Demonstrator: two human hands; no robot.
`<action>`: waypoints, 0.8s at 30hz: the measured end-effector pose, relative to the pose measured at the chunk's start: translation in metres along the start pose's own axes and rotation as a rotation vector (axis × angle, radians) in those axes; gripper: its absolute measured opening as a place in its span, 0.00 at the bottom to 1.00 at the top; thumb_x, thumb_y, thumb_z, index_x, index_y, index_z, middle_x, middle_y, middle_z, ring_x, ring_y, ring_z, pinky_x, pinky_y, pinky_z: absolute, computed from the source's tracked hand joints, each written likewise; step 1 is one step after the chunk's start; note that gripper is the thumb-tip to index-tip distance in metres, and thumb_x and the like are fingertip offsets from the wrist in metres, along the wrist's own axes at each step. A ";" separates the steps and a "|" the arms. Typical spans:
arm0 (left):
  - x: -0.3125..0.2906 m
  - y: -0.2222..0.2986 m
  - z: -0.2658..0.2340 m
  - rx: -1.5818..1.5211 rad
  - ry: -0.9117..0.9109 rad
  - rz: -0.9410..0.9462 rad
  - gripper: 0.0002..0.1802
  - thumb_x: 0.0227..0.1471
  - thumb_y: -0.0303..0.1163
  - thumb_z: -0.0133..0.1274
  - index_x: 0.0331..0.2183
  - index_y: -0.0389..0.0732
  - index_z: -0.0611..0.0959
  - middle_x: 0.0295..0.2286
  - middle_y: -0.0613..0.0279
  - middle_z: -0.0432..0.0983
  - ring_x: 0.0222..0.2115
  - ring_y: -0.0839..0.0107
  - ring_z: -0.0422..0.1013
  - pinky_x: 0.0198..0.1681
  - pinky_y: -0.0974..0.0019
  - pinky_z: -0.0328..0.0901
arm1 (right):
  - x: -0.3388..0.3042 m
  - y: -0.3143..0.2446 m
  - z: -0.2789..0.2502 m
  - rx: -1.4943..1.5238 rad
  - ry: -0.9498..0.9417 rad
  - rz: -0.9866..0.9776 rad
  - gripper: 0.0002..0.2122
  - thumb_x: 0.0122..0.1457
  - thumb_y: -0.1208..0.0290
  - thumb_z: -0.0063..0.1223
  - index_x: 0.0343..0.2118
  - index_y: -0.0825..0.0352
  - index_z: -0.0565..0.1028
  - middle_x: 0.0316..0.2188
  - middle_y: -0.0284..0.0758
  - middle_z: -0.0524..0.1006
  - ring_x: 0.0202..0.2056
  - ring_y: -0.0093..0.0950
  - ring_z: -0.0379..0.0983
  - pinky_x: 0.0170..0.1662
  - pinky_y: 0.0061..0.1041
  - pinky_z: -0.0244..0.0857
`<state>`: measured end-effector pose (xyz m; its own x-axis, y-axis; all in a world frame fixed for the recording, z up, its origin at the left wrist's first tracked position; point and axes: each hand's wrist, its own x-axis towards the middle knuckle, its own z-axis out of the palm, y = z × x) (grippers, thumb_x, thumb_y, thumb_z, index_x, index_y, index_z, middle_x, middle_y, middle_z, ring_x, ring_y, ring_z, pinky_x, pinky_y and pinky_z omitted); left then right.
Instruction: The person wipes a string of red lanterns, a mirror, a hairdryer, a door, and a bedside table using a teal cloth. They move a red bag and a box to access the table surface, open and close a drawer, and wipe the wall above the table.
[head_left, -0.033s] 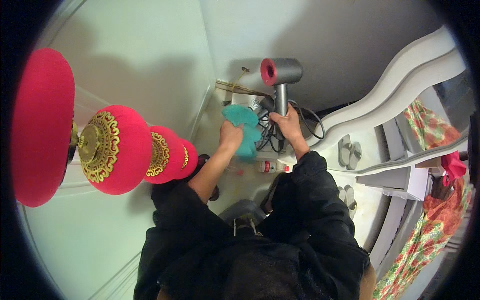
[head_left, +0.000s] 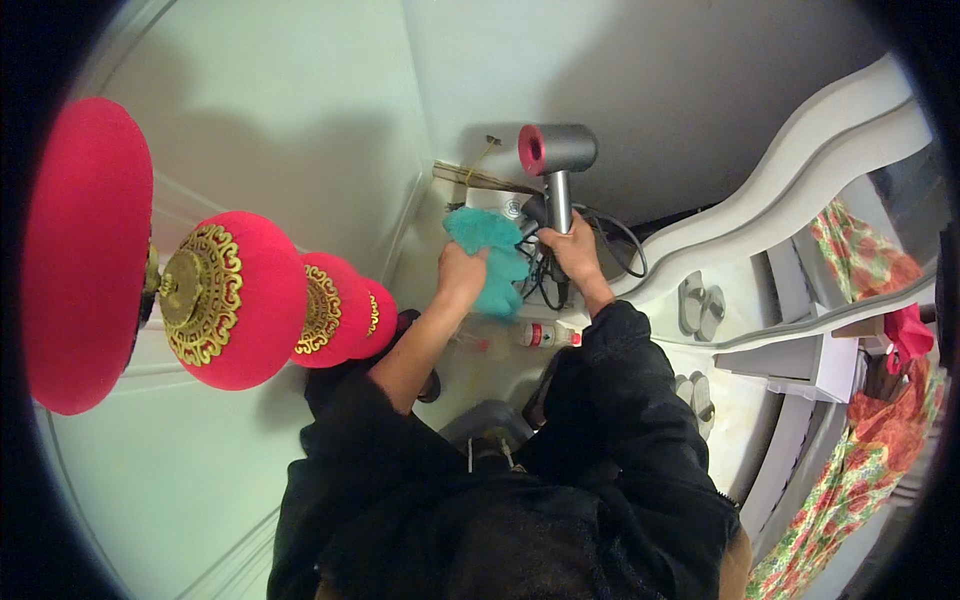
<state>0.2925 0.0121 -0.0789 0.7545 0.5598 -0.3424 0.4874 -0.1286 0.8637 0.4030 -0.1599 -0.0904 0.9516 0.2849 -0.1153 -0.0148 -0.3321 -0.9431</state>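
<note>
My right hand (head_left: 573, 246) is closed round the handle of a hair dryer (head_left: 570, 150), which has a dark grey body and a red ring at its end. A black cord (head_left: 628, 255) loops down beside that hand. In my left hand (head_left: 460, 272) is a fluffy teal cloth (head_left: 492, 240), gripped by its left edge and hanging limp. The cloth is close to the dryer's handle but its face is apart from the dryer's head. Part of the cord bundle between the two hands is hidden behind the cloth.
Red lanterns (head_left: 235, 300) with gold trim hang at the left. A plastic bottle (head_left: 545, 335) lies on the floor below my hands. White wavy-edged mirror frame (head_left: 800, 170), grey slippers (head_left: 700, 305), a white drawer (head_left: 800, 365) and flowered cloth (head_left: 860, 450) are at the right.
The hair dryer has shifted slightly left and down with my right hand. The cloth has moved a little and spreads slightly farther right in my left hand.
</note>
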 end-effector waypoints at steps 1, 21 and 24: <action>-0.009 0.003 -0.006 -0.033 0.016 0.034 0.17 0.49 0.32 0.59 0.38 0.28 0.79 0.35 0.40 0.79 0.40 0.47 0.76 0.45 0.54 0.68 | 0.007 0.018 0.006 -0.027 0.001 0.052 0.17 0.47 0.69 0.60 0.39 0.72 0.74 0.23 0.35 0.77 0.24 0.23 0.74 0.29 0.26 0.68; -0.044 0.025 -0.068 -0.015 0.042 0.055 0.16 0.47 0.23 0.57 0.41 0.31 0.79 0.38 0.47 0.80 0.42 0.56 0.77 0.47 0.58 0.67 | 0.039 0.173 0.086 -0.568 -0.139 0.241 0.41 0.51 0.64 0.58 0.66 0.63 0.48 0.62 0.62 0.50 0.54 0.62 0.62 0.53 0.46 0.64; -0.042 0.027 -0.070 0.021 0.042 0.040 0.16 0.47 0.23 0.57 0.42 0.31 0.79 0.38 0.47 0.80 0.42 0.55 0.76 0.47 0.57 0.67 | 0.032 0.174 0.092 -0.625 -0.080 0.169 0.41 0.55 0.61 0.57 0.68 0.58 0.47 0.61 0.62 0.51 0.55 0.62 0.60 0.56 0.47 0.61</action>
<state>0.2437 0.0425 -0.0151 0.7546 0.5880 -0.2913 0.4666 -0.1687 0.8682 0.4022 -0.1258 -0.2867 0.9257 0.2411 -0.2915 0.0424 -0.8318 -0.5534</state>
